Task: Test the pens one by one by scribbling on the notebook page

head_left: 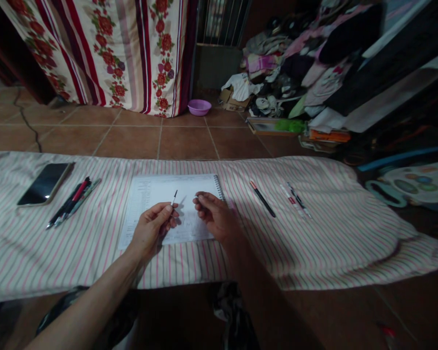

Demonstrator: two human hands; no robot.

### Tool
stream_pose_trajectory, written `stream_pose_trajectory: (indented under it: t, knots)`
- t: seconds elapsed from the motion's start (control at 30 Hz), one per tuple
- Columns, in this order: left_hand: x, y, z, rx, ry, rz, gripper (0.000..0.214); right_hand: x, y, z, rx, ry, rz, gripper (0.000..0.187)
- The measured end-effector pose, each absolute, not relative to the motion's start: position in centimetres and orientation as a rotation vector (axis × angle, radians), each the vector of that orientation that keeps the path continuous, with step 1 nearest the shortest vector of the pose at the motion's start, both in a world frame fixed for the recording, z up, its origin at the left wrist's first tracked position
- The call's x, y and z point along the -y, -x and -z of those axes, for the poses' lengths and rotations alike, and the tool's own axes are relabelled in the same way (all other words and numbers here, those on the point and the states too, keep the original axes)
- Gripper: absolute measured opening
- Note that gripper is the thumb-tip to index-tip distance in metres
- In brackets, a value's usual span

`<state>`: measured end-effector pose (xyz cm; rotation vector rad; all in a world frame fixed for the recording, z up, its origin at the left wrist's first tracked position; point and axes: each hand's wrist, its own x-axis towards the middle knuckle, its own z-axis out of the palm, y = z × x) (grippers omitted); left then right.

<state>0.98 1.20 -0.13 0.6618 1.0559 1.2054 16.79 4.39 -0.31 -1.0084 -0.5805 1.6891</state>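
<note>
My left hand (156,221) is closed, pinching a slim white pen piece with a dark tip (174,195) that points up and away from me. To its right, my right hand (213,211) is also closed, thumb against fingertips. A small bit shows at those fingertips, too small to name. Both hands are above an open spiral notebook (136,204) with writing on its page, a short gap between them. Right of the notebook lie a black pen with an orange end (263,200), a red-and-white pen piece (288,193) and a slender dark-and-white pen (300,200).
At the left on the striped cloth (332,233) are a smartphone (45,183) and a bunch of several pens (71,201). Beyond the cloth, a purple basin (199,108) stands on the tiled floor beside a floral curtain (131,53). Clothes (266,63) are piled at the back right.
</note>
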Motion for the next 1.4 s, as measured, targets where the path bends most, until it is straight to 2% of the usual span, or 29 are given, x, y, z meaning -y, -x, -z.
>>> stream_pose_trajectory:
  t: [0.3, 0.5, 0.73, 1.4]
  knots:
    - [-0.9, -1.1, -0.3, -1.075, -0.715, -1.159, 0.028, -4.7, -16.7, 0.3, 0.378, 0.889, -1.794, 0.026]
    - [-0.3, -1.4, -0.9, -1.115, -0.798, -1.118, 0.028, -4.7, -16.3, 0.5, 0.332, 0.828, -1.845, 0.014]
    - [0.0, -1.8, -0.6, -1.175, -0.844, -1.071, 0.028, -4.3, -15.7, 0.4, 0.369, 0.821, -1.852, 0.009]
    - [-0.1, -2.0, -0.7, -1.289, -0.904, -1.091, 0.027, -3.8, -15.5, 0.0, 0.555, 0.958, -1.722, 0.020]
